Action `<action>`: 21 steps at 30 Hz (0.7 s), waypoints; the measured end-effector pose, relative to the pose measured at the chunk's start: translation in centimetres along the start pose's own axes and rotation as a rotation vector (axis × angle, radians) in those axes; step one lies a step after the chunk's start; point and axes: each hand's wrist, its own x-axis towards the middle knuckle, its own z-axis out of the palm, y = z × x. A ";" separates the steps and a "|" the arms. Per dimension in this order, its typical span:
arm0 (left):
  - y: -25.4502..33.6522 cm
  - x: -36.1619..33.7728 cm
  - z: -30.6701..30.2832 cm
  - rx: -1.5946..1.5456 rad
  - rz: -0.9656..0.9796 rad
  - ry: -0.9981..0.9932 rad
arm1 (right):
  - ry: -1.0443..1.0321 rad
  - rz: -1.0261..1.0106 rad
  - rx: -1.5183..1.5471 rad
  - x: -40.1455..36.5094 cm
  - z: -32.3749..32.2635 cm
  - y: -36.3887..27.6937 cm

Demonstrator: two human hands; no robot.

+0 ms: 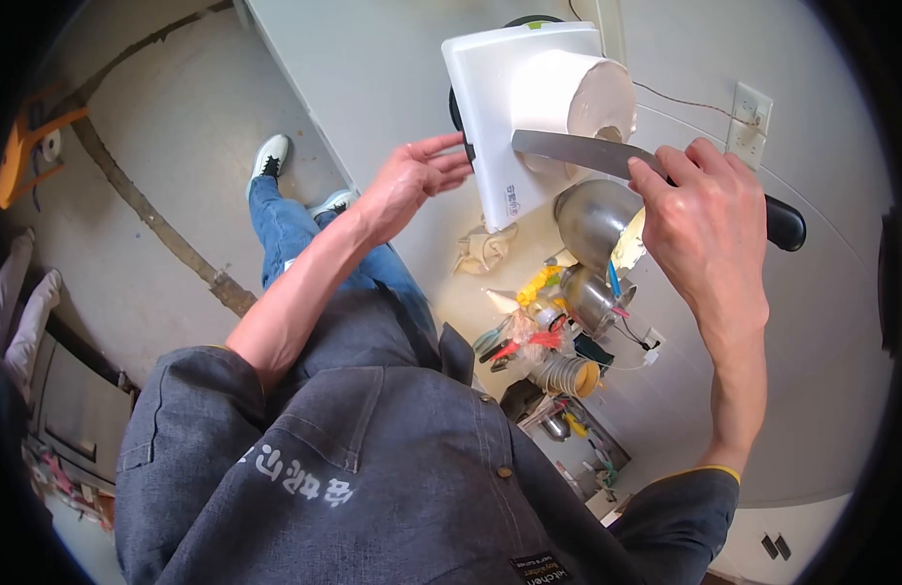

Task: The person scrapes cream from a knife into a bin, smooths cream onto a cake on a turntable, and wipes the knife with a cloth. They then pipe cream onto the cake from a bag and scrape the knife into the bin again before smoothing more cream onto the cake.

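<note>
A round white-coated block, like a frosted cake, stands on a square white board over a dark round base. My right hand is closed round the black handle of a long knife. The blade lies across the front of the white block, its tip near the board. At the board's near left edge, by a small black clip, is my left hand, fingers stretched out and apart, holding nothing. Whether its fingertips touch the edge I cannot tell.
On the counter lie a crumpled cloth, a large metal bowl, a smaller metal container, piping bags and tools. A wall socket has a wire. Another person's legs show at far left.
</note>
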 end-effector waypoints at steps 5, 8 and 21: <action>0.2 0.0 0.4 -0.061 0.177 0.050 | -0.012 0.018 0.006 -0.3 0.3 0.1; -0.7 -0.2 -0.1 0.005 0.059 0.008 | 0.031 0.016 0.007 -0.3 0.4 0.1; -0.4 0.1 -0.5 0.058 0.135 0.015 | -0.059 0.185 0.450 -2.7 -1.2 1.4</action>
